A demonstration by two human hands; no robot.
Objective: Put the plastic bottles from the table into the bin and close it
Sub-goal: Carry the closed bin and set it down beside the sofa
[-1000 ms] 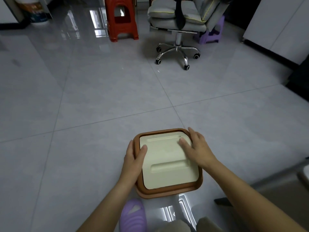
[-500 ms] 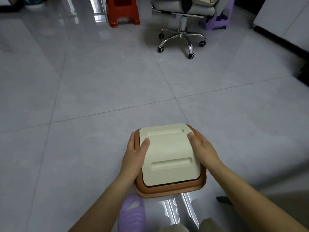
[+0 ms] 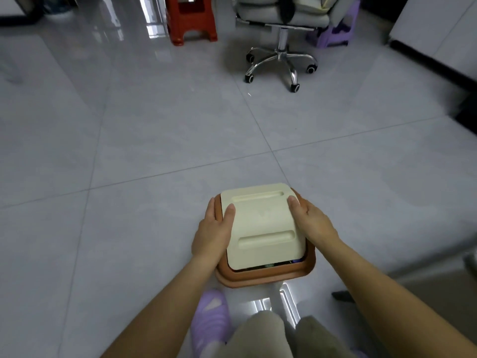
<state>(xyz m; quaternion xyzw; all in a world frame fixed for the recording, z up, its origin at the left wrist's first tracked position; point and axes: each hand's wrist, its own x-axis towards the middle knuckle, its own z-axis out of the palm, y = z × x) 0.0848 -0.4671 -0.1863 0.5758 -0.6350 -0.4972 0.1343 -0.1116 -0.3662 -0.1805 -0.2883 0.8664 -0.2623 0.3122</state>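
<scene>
The bin (image 3: 268, 276) stands on the grey tiled floor (image 3: 154, 140) between the person's two hands, seen from above: a brown body with a flared rim, topped by a cream lid (image 3: 263, 226) that has two long recessed grooves across it. The lid sits tilted rather than flush (along its near edge a dark gap shows, with a glimpse of something inside the bin that is too small to identify).

The left hand (image 3: 213, 233) clasps the left side of the bin, thumb laid on top of the lid and fingers running down along the brown rim. The right hand (image 3: 313, 223) mirrors it on the right side, thumb on the lid's top and the rest of the hand wrapped over the lid's edge and the rim. Both hands are curled around the lid and bin, not flat open.

Just below the left forearm, a purple slipper (image 3: 211, 319) is on the floor, and pale trouser legs (image 3: 260, 334) show beneath the bin.

Well beyond the hands, a grey office chair (image 3: 281, 27) on a chrome wheeled base stands on the floor, a red plastic stool (image 3: 189, 19) to the left of it and a purple stool (image 3: 335, 29) to the right of it.
</scene>
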